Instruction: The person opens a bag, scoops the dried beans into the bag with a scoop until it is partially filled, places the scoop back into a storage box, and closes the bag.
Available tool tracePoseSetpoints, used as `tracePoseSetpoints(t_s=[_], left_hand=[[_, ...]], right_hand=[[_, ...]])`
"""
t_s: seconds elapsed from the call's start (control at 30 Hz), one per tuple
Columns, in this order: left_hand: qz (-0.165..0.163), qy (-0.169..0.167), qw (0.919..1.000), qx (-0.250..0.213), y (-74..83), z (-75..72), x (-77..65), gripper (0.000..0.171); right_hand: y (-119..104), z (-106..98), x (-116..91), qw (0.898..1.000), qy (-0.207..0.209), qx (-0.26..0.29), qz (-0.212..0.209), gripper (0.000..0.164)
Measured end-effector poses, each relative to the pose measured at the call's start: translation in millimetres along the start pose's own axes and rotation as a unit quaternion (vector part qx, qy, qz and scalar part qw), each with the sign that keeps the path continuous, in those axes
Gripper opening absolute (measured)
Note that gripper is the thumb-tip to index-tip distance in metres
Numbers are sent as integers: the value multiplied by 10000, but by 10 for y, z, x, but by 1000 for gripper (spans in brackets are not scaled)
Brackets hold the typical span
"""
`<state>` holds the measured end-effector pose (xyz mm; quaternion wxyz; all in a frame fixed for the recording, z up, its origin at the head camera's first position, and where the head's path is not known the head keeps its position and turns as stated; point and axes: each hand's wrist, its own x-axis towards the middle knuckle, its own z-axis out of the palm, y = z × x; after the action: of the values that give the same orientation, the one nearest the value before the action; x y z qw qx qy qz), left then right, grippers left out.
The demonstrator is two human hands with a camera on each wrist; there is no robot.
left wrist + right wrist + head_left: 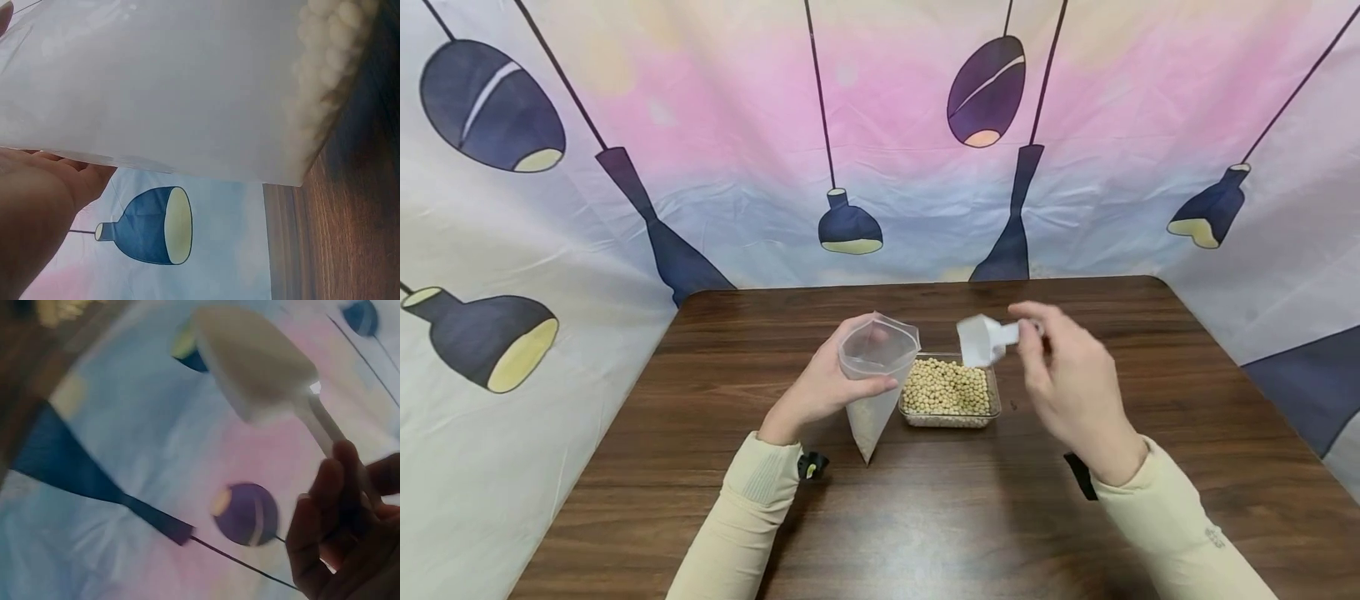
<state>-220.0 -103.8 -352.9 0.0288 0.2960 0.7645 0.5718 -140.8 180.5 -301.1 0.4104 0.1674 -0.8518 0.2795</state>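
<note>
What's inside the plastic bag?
Pale round beans, at the bottom of the plastic bag. Any deeper ones are hidden behind those, and the left hand covers part of it.

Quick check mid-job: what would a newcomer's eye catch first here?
Probably the white scoop, held in the right hand above the table. Next, the open clear bag in the left hand, with pale beans at its bottom, near a clear container of beans. Behind is a cloth printed with big dark lamps.

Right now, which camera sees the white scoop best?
The right wrist view: the white scoop looks biggest there, though a bit blurry, held in the right hand. The head view shows it smaller; the left wrist view doesn't show it.
</note>
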Motion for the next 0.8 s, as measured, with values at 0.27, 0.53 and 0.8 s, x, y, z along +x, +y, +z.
tracePoseSetpoints(t_s=[0.27,0.53,0.8], left_hand=[[-35,-46,10000,72,-10,5,7,84],[-116,-19,9998,147,0,-6,2,85],[-149,-57,9998,151,-9,-26,6,85]], right_hand=[[181,218,-301,9863,-1096,-1204,-258,27],[318,175,-352,9630,-2087,-4,1705,29],[635,255,-436,8906,-2370,1867,3402,31]])
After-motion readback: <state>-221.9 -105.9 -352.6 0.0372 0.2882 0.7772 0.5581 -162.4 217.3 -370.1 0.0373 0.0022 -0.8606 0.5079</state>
